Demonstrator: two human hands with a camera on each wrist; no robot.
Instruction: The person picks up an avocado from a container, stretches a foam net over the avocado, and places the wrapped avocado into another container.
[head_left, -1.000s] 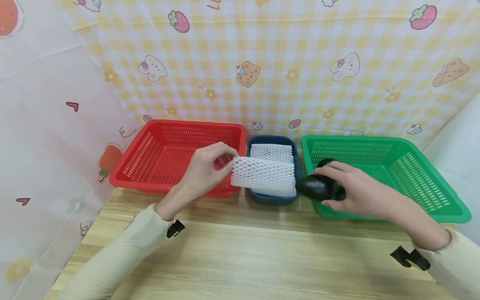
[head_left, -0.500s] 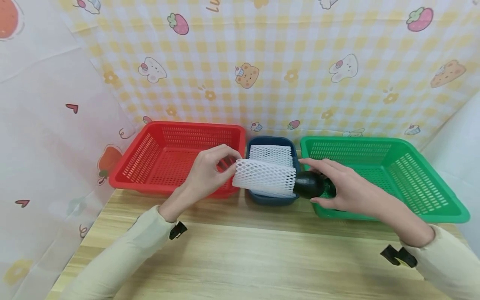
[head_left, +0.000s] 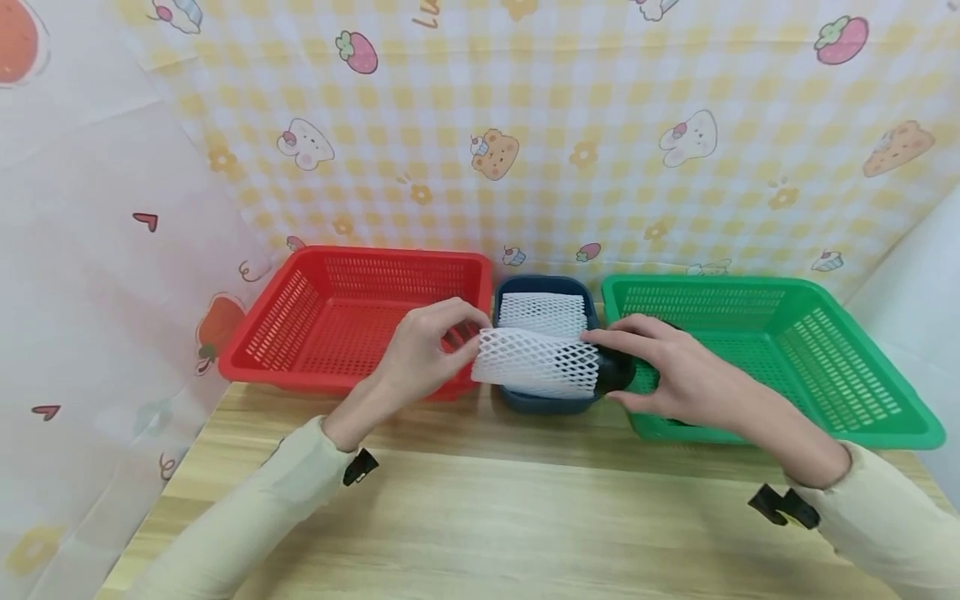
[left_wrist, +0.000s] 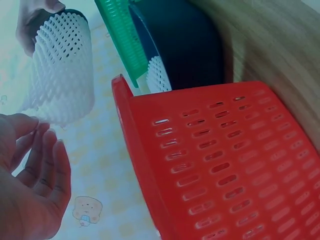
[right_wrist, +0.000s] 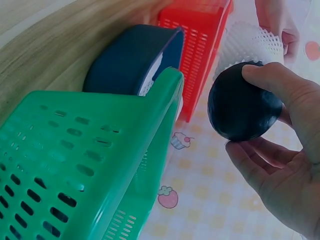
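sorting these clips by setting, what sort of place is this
Likely a tabletop packing spot, possibly staged: a white mesh sleeve with a dark rounded object at its mouth, a wood-grain table, and a patterned cloth hung behind it.

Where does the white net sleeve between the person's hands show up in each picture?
Head: the net sleeve is just right of and below center.
Left wrist: upper left.
Right wrist: upper right, partly hidden by the dark rounded item.
Shared landmark: the red basket.
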